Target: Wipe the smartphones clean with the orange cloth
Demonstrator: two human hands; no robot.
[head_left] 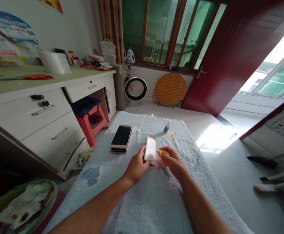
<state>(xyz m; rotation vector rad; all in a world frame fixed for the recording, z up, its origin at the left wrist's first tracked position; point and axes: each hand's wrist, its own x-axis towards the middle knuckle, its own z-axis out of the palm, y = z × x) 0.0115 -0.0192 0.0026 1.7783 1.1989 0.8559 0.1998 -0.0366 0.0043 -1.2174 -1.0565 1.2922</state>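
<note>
My left hand [137,165] grips a white smartphone [150,149] near its lower end, holding it tilted up above the cloth-covered table [142,201]. Just right of the phone, my right hand [174,161] pinches a folded orange cloth [165,158], whose tip points at the phone's edge; whether it touches cannot be told. Left of my hands lies a stack of phones [121,136], the top one showing a dark screen and light frame. Beyond my right hand stands a small clear bottle [166,127] with a blue label and white cap.
A green-rimmed bin [55,195] with waste sits at the lower left. Along the left runs a white drawer desk [46,113], with a red stool [90,122] beside it. Behind the table are a washing machine [122,86] with its door open and a round wooden tabletop [170,88].
</note>
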